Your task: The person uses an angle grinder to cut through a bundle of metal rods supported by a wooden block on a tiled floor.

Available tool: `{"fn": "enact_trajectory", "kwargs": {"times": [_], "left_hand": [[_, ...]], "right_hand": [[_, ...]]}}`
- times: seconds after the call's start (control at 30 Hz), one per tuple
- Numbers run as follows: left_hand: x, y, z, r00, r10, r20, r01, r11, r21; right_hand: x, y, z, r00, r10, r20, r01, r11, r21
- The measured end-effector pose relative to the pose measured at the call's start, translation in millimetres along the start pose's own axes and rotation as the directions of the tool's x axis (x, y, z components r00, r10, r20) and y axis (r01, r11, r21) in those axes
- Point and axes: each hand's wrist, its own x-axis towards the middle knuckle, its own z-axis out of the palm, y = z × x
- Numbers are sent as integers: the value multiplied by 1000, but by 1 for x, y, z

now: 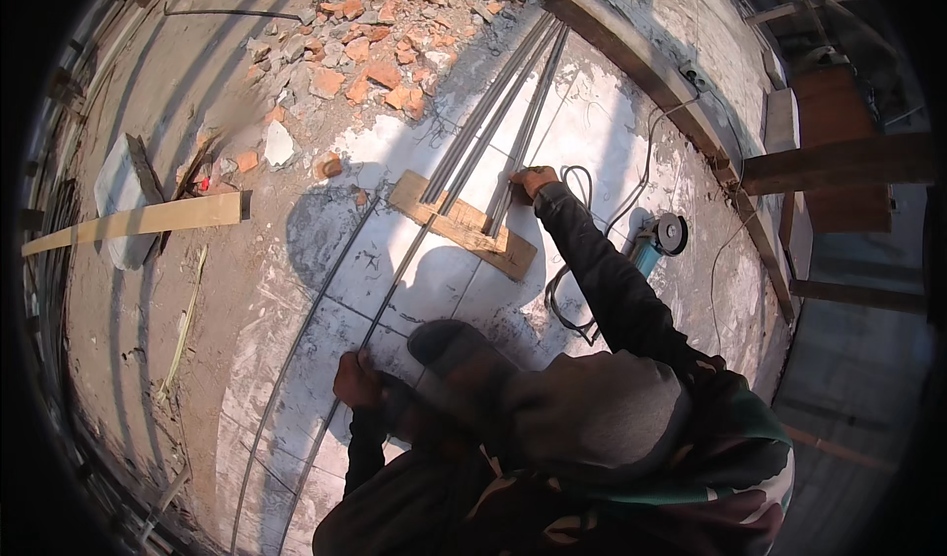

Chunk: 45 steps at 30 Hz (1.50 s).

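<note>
Steel rods [493, 112] propped across a wooden block [464, 225] mid-slab, raised off the concrete; right hand [534, 180] clasps their ends; left hand [355, 380] grips one long rod [395, 280] near the slab's lower edge, steadying it.

Single head view: fisheye, steep downward, above both hands; floor slab ahead of hands, rim bends edges.

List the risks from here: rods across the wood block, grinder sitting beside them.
1. The rods are long and only cross a wood block; with the right hand and left hand far apart, they could roll or spring.
2. The grinder cable loops near the right arm and may snag.
3. Brick rubble close by looks like a trip hazard.
</note>
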Motion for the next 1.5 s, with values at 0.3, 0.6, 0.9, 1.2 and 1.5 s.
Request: {"fn": "enact_trajectory", "kwargs": {"times": [0.3, 0.6, 0.9, 1.2, 1.5], "left_hand": [[-3, -9, -3, 999, 16, -46, -15, 999, 29], [-2, -6, -3, 995, 65, -78, -67, 997, -27], [-19, -26, -37, 994, 111, 17, -111, 993, -30], [-42, -15, -65, 988, 153, -12, -153, 988, 19], [-44, 27, -68, 981, 190, -43, -194, 938, -288]], "right_hand": [[-16, -31, 55, 1000, 13, 15, -17, 952, 307], [6, -27, 60, 981, -175, -82, 134, 922, -363], [-84, -64, 52, 827, -562, 2, 504, 739, -447], [-260, -78, 106, -14, -837, 547, 1000, 1, 27], [-270, 3, 156, -96, -416, 904, 995, -18, 97]]}}
